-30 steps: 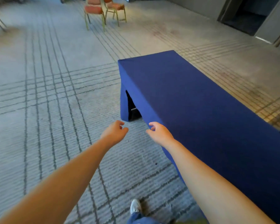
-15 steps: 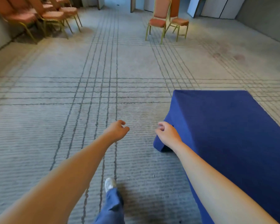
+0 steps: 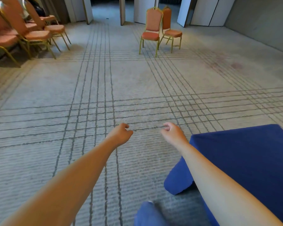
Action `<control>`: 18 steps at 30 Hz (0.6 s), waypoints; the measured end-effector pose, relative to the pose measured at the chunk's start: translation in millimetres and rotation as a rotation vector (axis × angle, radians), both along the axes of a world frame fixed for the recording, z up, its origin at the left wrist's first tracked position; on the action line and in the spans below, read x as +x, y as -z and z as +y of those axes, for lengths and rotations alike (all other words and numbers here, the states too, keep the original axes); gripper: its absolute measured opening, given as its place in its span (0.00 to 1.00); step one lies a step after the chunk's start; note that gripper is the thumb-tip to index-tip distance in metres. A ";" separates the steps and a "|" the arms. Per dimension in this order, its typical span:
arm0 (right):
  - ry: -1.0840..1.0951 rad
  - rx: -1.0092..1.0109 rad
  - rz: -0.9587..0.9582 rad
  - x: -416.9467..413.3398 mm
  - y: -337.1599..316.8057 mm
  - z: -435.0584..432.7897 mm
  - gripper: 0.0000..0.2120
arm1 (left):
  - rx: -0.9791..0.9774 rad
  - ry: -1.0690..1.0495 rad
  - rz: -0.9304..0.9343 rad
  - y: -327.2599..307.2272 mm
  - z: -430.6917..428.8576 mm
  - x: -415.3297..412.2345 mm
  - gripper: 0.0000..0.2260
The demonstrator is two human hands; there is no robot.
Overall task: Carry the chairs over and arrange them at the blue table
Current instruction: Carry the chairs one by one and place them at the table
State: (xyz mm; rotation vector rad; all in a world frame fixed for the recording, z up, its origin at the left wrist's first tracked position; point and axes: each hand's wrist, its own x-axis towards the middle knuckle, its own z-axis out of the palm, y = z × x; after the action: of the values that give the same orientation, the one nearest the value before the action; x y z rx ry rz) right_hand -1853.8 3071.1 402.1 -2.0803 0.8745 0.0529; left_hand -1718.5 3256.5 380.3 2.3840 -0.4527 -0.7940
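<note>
The blue table (image 3: 245, 154), draped in blue cloth, fills the lower right. Two orange chairs with gold frames stand together far ahead on the carpet, one (image 3: 151, 31) in front and one (image 3: 171, 29) just behind it to the right. A row of the same chairs (image 3: 31, 35) lines the left wall. My left hand (image 3: 120, 134) and my right hand (image 3: 173, 132) reach forward over the carpet, fingers loosely curled, holding nothing. The right forearm crosses the table's near corner.
Grey carpet with dark grid lines (image 3: 104, 95) stretches between me and the chairs. White folding wall panels (image 3: 207, 12) and open doorways stand at the back. My blue trouser leg (image 3: 147, 214) shows at the bottom edge.
The view has swung left and up, away from the table towards the chairs. The table has slid to the lower right, the two chairs look closer. Both hands stay out in front, holding nothing.
</note>
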 end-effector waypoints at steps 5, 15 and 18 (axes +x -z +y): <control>0.043 -0.016 -0.010 110.4 15.8 -71.5 0.23 | -0.037 0.021 -0.007 0.9 -66.4 104.5 0.22; 0.001 -0.030 -0.016 331.0 0.4 -240.2 0.23 | -0.068 -0.024 -0.047 -20.5 -230.4 323.3 0.22; 0.000 0.001 -0.016 386.1 0.4 -281.8 0.24 | -0.075 -0.013 -0.039 -22.9 -276.0 379.7 0.22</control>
State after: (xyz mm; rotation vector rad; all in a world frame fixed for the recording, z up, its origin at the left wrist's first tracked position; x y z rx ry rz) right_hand -1467.7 2789.3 401.7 -2.0772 0.8648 0.0371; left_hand -1338.7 2980.5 403.1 2.3342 -0.4733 -0.7138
